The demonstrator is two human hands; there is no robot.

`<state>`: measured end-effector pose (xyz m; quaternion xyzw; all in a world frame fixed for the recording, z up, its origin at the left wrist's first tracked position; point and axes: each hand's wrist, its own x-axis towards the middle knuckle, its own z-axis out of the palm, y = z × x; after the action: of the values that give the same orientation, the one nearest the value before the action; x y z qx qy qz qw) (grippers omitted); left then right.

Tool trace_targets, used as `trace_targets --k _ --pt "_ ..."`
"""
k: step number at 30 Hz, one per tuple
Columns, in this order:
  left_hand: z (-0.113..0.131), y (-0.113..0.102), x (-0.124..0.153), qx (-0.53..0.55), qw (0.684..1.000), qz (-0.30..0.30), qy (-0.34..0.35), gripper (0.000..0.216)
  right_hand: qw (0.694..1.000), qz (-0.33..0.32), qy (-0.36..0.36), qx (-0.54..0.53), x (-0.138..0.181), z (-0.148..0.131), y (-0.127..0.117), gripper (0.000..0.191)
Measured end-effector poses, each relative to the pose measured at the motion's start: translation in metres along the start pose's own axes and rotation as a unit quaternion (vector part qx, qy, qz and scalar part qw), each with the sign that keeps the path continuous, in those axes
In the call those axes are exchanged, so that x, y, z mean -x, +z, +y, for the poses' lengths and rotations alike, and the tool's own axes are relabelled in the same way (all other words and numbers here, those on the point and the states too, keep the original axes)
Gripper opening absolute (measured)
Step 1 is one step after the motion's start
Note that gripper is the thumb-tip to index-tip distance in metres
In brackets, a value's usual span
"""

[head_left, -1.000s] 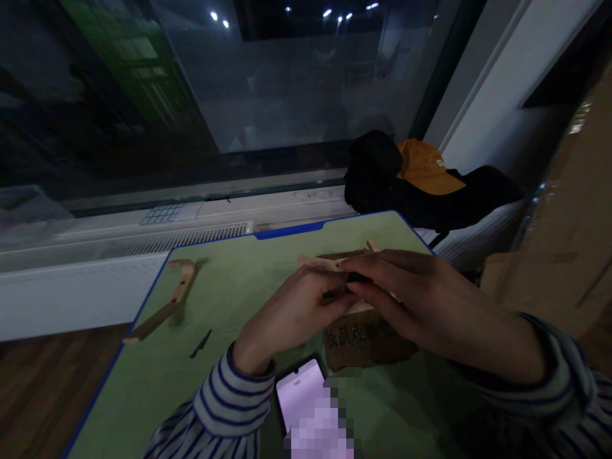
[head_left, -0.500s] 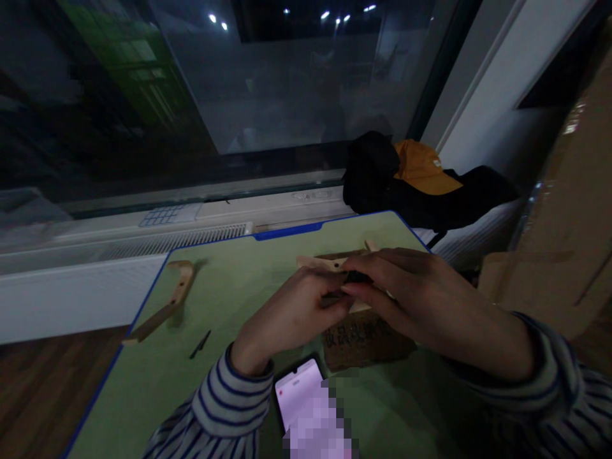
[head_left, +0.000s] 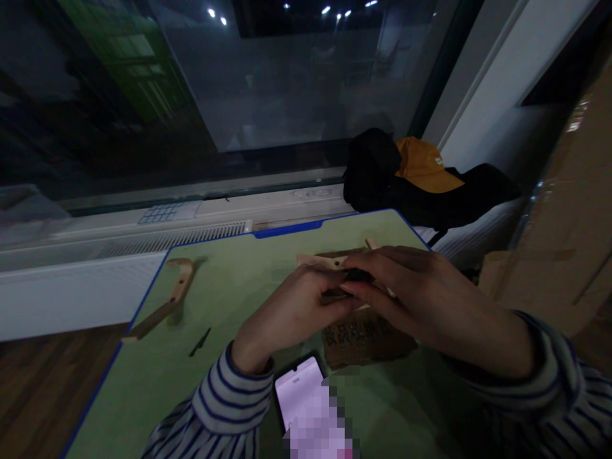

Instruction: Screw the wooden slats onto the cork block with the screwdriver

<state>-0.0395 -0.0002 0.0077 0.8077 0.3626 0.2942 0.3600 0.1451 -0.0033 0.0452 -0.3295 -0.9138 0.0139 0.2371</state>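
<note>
Both hands meet over the middle of a green mat (head_left: 229, 299). My left hand (head_left: 291, 312) is closed, its fingers pinched against a pale wooden piece (head_left: 321, 260) with a small hole. My right hand (head_left: 406, 296) curls over the same piece from the right, fingertips touching a small dark part between the hands. Below them lies a brown wooden block (head_left: 368, 338) with dark characters on its face. What the fingertips grip is mostly hidden.
A curved wooden handle-like piece (head_left: 167, 298) lies at the mat's left edge, a thin dark sliver (head_left: 201, 342) near it. A lit phone (head_left: 306, 401) lies by my left wrist. A black bag (head_left: 382, 178) with an orange cap (head_left: 423, 167) sits on the window sill.
</note>
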Motion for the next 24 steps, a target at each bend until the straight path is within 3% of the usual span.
trace_targets --k 10,16,24 --pt "-0.0056 0.0008 0.0017 0.001 1.0 0.004 0.003 0.01 0.999 -0.018 -0.016 -0.021 0.0031 0.0003 -0.0029 0.041" --pt "-0.0058 0.001 0.0015 -0.025 1.0 0.001 -0.01 0.011 0.998 -0.03 -0.022 -0.054 0.0038 0.0026 -0.0005 0.036" --pt "-0.0062 0.0009 0.0017 -0.009 1.0 0.009 -0.019 0.01 1.0 -0.018 -0.006 -0.015 0.003 0.0035 -0.0001 0.028"
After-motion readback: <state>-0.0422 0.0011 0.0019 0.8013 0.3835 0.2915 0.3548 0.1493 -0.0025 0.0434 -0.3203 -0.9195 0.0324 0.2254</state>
